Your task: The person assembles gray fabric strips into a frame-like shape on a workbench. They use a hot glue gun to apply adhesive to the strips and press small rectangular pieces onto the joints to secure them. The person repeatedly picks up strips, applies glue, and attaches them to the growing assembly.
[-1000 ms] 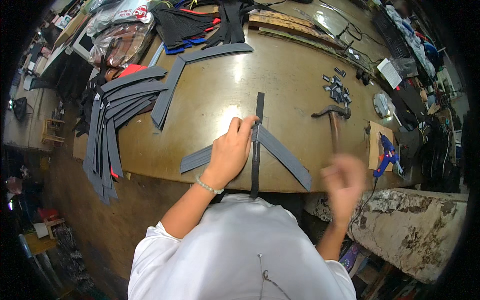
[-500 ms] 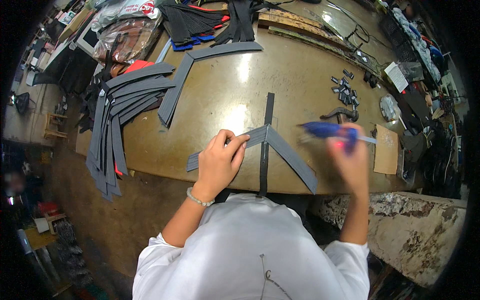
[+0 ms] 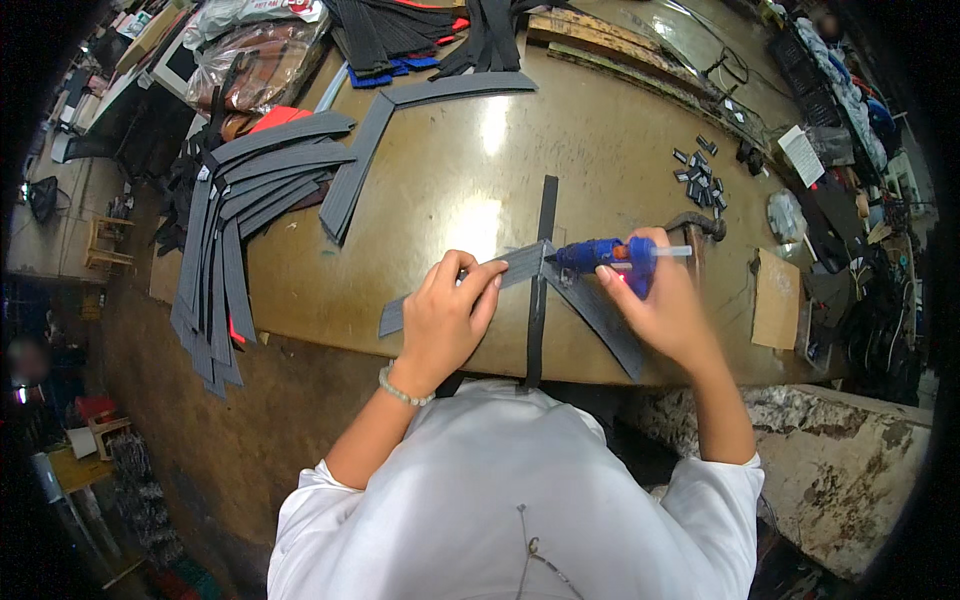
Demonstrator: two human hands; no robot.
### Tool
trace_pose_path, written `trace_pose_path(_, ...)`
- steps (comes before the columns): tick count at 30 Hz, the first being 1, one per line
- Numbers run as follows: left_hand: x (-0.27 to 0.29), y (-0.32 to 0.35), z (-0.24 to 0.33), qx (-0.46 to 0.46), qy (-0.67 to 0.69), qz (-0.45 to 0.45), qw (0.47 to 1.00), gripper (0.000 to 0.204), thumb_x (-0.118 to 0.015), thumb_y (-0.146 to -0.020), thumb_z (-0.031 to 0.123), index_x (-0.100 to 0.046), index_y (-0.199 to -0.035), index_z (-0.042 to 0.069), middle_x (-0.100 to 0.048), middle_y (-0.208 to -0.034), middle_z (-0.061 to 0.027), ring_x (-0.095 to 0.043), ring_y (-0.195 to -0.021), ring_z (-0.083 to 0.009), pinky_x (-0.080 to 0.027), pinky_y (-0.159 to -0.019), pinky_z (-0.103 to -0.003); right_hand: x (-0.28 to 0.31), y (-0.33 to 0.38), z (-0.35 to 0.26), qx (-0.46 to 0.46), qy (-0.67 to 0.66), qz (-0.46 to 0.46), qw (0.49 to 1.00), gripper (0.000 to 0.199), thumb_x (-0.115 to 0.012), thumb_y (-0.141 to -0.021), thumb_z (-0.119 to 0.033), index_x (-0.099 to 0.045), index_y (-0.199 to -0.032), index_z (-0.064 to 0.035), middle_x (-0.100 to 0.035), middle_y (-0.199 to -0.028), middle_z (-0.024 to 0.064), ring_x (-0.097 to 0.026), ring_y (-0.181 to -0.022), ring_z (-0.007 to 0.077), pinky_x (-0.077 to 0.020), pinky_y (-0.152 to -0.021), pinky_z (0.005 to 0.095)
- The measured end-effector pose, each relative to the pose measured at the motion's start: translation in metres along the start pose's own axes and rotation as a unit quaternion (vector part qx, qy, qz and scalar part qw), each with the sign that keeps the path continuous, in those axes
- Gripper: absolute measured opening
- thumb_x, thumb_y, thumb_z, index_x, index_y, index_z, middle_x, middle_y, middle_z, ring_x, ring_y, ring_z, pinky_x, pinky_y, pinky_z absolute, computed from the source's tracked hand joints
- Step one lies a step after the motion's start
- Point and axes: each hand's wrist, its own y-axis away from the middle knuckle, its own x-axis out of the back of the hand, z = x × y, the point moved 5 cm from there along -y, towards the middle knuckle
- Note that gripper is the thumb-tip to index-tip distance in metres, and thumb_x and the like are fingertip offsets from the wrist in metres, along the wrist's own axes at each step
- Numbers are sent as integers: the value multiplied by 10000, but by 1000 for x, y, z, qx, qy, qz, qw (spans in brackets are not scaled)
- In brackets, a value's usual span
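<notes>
At mid-frame, the right hand [image 3: 655,305], closed around a glue gun [image 3: 592,256], is bringing its nozzle [image 3: 554,258], earlier apart, within reach of the angled grey piece's [image 3: 597,318] joint [image 3: 543,250]; the half-curled left hand [image 3: 440,318] is touching it (pinching? I can't tell).

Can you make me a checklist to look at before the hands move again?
1. Left hand steadying the gray bent piece: ok, its fingers rest on the left part.
2. Right hand holding the blue glue gun: ok, its grip is around the handle.
3. Glue stick in the gun: ok, a pale end pokes out the back.
4. Nozzle pointed at the bend: ok, but I cannot tell if it touches.
5. Left fingers clear of the nozzle: ok, there is a gap.
6. Nozzle hot: cannot tell, heat doesn't show.
</notes>
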Motion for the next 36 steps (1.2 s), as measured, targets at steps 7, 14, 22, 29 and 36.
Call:
trace_pose_path(7, 1, -1, 2, -22, -21, -2, 1000, 156, -684, -857, 133, -709, -1006, 169, -565, -875, -21, -610, -749, -194, -479, -549, -333, -6, 28, -12, 13, -18, -56, 998, 396, -725, -865, -271, -525, -1099, -22, -696, -871, 185, -700, -787, 332, -534, -696, 396)
trace_pose_path(14, 11, 1, -5, 8, 109, 45, 993, 145, -635, -934, 182, -699, -1023, 88, -566, -862, -59, -586, -716, -164, -473, -569, -314, 76, 68, 102, -84, -215, 280, 932, 449, -721, -896, -349, -538, -1161, -36, -636, -909, 63, -627, -721, 130, -534, -597, 256)
trace_pose_path(22, -1, -10, -30, 234, 868, -33, 436, 344, -463, -1045, 268, -487, -1332, 79, -627, -963, -38, -616, -978, -177, -526, -803, -291, 137, 140, 140, -447, 325, 290, 781, 610, -541, -951, -540, -697, -945, 50, -694, -810, 204, -669, -810, 402, -514, -724, 439)
trace_pose_path(29, -13, -10, -2, 256, 833, 23, 490, 442, -392, -1063, 318, -337, -1457, 126, -604, -1039, -48, -562, -1204, -253, -399, -1105, -398, -73, 42, -29, -67, -393, -32, 917, 325, -714, -883, -97, -591, -1166, 6, -646, -1020, 54, -613, -867, 95, -514, -721, 217)
trace_pose_path(36, -2, -4, 4, 227, 758, 22, 611, 518, -349, -1069, 377, -239, -1507, 123, -620, -1075, -87, -566, -1186, -255, -414, -1058, -375, -117, 20, -56, -57, -496, -57, 865, 259, -709, -908, -113, -614, -1085, 50, -632, -989, 70, -596, -832, 61, -503, -679, 205)
